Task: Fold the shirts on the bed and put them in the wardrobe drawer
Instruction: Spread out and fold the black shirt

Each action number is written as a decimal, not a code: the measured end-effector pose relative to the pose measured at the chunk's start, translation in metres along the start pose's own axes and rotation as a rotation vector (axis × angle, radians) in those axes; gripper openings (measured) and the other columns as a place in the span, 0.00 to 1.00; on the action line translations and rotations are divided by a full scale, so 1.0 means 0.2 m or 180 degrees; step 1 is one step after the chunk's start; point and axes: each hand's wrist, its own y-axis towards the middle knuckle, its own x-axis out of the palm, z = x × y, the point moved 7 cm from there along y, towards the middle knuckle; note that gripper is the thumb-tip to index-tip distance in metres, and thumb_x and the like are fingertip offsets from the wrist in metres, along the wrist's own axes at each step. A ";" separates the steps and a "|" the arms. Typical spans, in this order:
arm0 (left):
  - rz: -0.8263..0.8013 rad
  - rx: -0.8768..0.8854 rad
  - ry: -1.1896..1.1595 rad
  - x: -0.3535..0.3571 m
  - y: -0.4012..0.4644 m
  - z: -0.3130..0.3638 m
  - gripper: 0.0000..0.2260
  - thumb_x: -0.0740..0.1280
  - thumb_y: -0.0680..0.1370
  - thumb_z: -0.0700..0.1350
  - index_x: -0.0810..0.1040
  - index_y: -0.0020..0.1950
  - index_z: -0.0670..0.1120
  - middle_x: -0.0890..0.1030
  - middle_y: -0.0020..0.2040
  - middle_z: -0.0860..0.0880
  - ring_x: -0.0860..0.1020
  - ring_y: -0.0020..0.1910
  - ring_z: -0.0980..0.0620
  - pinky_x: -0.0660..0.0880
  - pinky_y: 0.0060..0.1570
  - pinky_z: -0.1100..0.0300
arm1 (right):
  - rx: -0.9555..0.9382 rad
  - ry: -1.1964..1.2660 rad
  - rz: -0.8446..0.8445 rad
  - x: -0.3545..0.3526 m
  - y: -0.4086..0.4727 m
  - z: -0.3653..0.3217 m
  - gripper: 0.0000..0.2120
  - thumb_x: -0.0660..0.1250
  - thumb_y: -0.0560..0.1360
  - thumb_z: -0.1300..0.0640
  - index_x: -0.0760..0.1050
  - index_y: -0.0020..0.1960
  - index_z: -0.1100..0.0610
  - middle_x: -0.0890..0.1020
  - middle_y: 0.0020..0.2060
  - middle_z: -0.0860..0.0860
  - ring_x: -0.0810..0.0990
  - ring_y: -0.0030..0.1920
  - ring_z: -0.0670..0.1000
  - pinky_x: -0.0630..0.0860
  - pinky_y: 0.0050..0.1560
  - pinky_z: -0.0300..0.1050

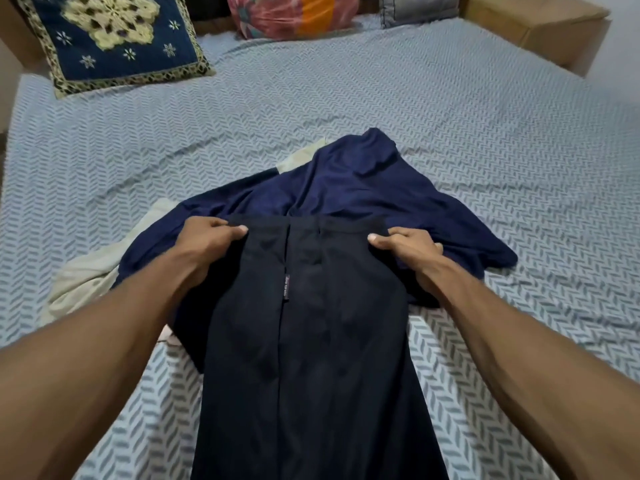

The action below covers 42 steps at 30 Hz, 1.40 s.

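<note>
A black shirt [308, 341] hangs lengthwise toward me, held up by its far edge. My left hand [204, 240] pinches the left end of that edge, thumb on top. My right hand [405, 247] pinches the right end the same way. Under and behind the black shirt lies a crumpled navy blue shirt [363, 188] on the bed [485, 133]. A cream shirt [86, 275] sticks out from beneath the navy one on the left. No wardrobe or drawer is in view.
A dark blue embroidered pillow [114, 39] rests at the bed's far left. A pink and orange pillow [294, 13] and a grey one [419, 8] lie at the far edge. A brown headboard corner [540, 32] is at the far right.
</note>
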 end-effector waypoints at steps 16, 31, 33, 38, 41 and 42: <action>-0.0168 -0.0494 -0.0930 0.04 0.08 -0.06 0.07 0.76 0.73 0.36 0.85 0.50 0.41 0.85 0.48 0.40 0.83 0.45 0.44 0.82 0.51 0.45 | 0.0086 0.0569 -0.0027 0.07 0.11 0.02 0.20 0.80 0.63 0.40 0.85 0.53 0.44 0.76 0.57 0.50 0.66 0.59 0.53 0.71 0.47 0.41; -0.0648 0.1426 0.0485 -0.39 -0.81 -0.12 0.13 0.76 0.68 0.33 0.85 0.40 0.52 0.84 0.39 0.50 0.82 0.39 0.55 0.79 0.46 0.59 | -0.2579 -0.0467 0.0032 -0.37 -0.86 0.11 0.11 0.79 0.64 0.60 0.82 0.42 0.48 0.83 0.51 0.49 0.81 0.54 0.49 0.75 0.57 0.46; -0.0889 0.1445 0.0777 -0.38 -0.92 -0.26 0.16 0.76 0.67 0.31 0.85 0.40 0.53 0.84 0.41 0.53 0.83 0.43 0.55 0.81 0.50 0.60 | -0.2760 -0.0916 -0.0058 -0.31 -1.00 0.27 0.10 0.74 0.62 0.55 0.82 0.41 0.44 0.82 0.53 0.46 0.80 0.54 0.50 0.74 0.58 0.53; -0.1143 0.0999 0.0887 -0.36 -1.01 -0.49 0.19 0.66 0.62 0.38 0.83 0.47 0.56 0.83 0.44 0.52 0.83 0.43 0.55 0.79 0.46 0.61 | -0.2262 -0.0571 -0.0781 -0.19 -1.05 0.49 0.10 0.72 0.63 0.47 0.81 0.45 0.43 0.80 0.54 0.44 0.77 0.58 0.46 0.73 0.62 0.49; -0.0529 0.0914 0.0516 -0.37 -0.89 -0.47 0.12 0.71 0.69 0.39 0.82 0.50 0.51 0.84 0.42 0.49 0.82 0.43 0.53 0.79 0.47 0.59 | -0.1554 0.0479 -0.0416 -0.17 -0.89 0.46 0.14 0.75 0.66 0.46 0.80 0.50 0.46 0.82 0.48 0.51 0.82 0.51 0.51 0.78 0.57 0.49; -0.0422 0.0853 0.0423 -0.35 -0.85 -0.45 0.09 0.73 0.72 0.39 0.82 0.51 0.49 0.84 0.43 0.48 0.82 0.42 0.52 0.79 0.47 0.56 | -0.1322 0.0640 -0.0278 -0.15 -0.83 0.45 0.16 0.76 0.66 0.46 0.80 0.52 0.47 0.82 0.47 0.51 0.82 0.49 0.51 0.79 0.55 0.49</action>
